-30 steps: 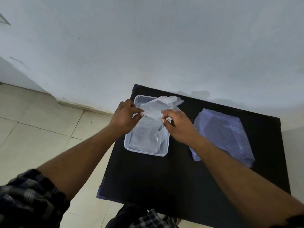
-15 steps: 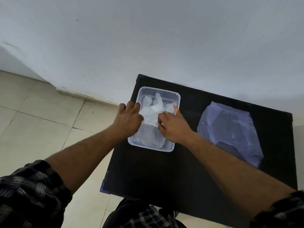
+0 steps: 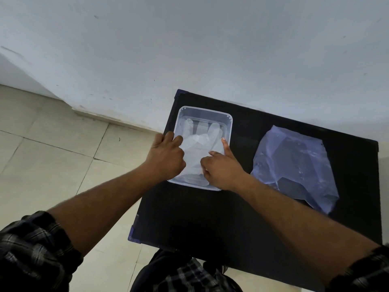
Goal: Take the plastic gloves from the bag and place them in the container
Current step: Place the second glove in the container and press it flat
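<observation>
A clear rectangular plastic container (image 3: 205, 111) sits at the far left of the black table (image 3: 221, 218). A translucent plastic glove (image 3: 200, 140) lies inside it, its fingers pointing to the far side. My left hand (image 3: 165, 157) rests over the container's left rim with fingers curled down on the glove. My right hand (image 3: 221, 167) is over the container's near right part, fingers spread and pressing the glove flat. The crumpled bluish plastic bag (image 3: 294, 163) lies to the right, apart from both hands.
A white wall (image 3: 210, 49) runs just behind the table. Beige floor tiles (image 3: 52, 154) lie to the left, below the table's left edge. My checked clothing (image 3: 185, 272) shows at the table's near edge.
Both hands have lowered the glove from above the container down into it. The glove now lies flat inside, and my right fingers have spread out on it.
</observation>
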